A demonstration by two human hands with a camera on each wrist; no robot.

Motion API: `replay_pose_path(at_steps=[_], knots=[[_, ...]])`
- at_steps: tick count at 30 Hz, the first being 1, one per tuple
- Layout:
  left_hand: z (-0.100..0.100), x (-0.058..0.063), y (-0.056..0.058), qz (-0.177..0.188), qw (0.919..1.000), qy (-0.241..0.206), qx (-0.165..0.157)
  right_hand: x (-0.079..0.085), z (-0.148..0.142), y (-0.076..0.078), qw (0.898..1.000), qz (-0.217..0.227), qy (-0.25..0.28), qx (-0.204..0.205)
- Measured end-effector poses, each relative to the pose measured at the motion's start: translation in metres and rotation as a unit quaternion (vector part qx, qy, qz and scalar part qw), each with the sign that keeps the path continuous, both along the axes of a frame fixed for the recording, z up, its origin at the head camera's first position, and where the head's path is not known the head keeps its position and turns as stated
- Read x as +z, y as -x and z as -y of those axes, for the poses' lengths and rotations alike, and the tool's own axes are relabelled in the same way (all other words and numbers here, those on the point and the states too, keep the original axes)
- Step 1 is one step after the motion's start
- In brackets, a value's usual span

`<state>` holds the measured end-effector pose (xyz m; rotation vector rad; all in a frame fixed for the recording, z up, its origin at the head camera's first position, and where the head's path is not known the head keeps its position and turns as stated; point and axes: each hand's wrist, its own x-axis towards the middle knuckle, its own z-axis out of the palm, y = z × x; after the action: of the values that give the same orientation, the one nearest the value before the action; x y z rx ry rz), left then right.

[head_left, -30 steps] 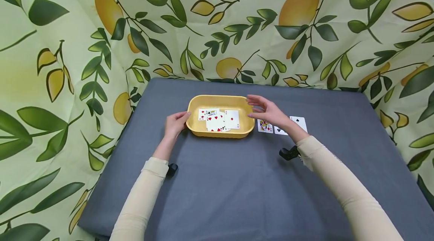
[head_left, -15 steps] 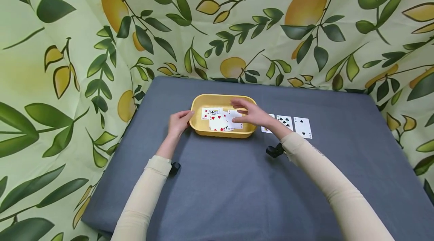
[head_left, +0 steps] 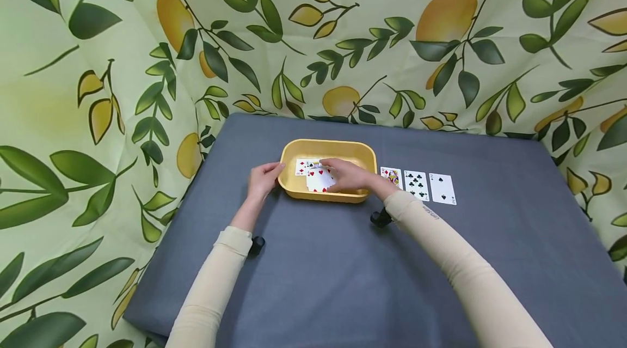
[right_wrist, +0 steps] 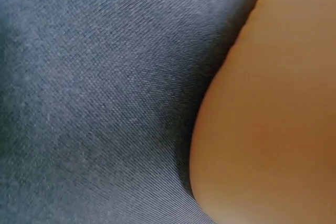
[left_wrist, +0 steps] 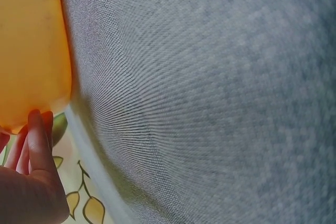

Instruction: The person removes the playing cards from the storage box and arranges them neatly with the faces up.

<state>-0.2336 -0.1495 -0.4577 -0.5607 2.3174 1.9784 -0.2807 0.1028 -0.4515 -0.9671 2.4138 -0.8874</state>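
Note:
A shallow yellow tray holds several overlapping playing cards, among them a hearts card and a diamonds card. At its left end, my left hand holds the rim, thumb on top. The left wrist view shows the fingers of that left hand against the tray's outer wall. My right hand reaches over the tray's right side, thumb and fingers spread above the cards. It covers part of the pile, and whether its fingertips touch a card is unclear. Only the tray's outer side fills the right wrist view.
Three face-up cards lie in a row right of the tray: a queen, a seven of clubs and a two of spades. Grey cloth covers the table. A leaf-and-fruit patterned curtain hangs behind and at the left.
My right hand has moved left and down from the tray's right rim to over the cards inside, uncovering the row of cards on the right. My left hand stays at the tray's left end.

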Motion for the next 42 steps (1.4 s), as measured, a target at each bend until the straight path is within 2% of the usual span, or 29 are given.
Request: replay_pose_path(at_steps=[8, 22, 30, 38, 42], knots=[[-0.001, -0.002, -0.001, 0.000, 1.0000, -0.002, 0.004, -0.012, 0.001, 0.004, 0.998, -0.034, -0.030, 0.044], [-0.002, -0.001, -0.001, 0.002, 1.0000, 0.002, 0.003, -0.012, -0.001, 0.004, 0.998, -0.029, -0.036, 0.029], [-0.003, 0.000, -0.002, -0.017, 0.9998, 0.000, 0.009, 0.004, -0.009, -0.002, 0.999, -0.018, -0.031, -0.007], [-0.003, -0.002, 0.001, 0.004, 1.0000, -0.005, 0.003, 0.028, -0.039, -0.007, 0.999, -0.004, 0.017, -0.036], [-0.001, -0.003, 0.001, 0.005, 1.0000, -0.005, 0.005, 0.040, -0.059, -0.010, 0.998, -0.003, 0.020, -0.057]])
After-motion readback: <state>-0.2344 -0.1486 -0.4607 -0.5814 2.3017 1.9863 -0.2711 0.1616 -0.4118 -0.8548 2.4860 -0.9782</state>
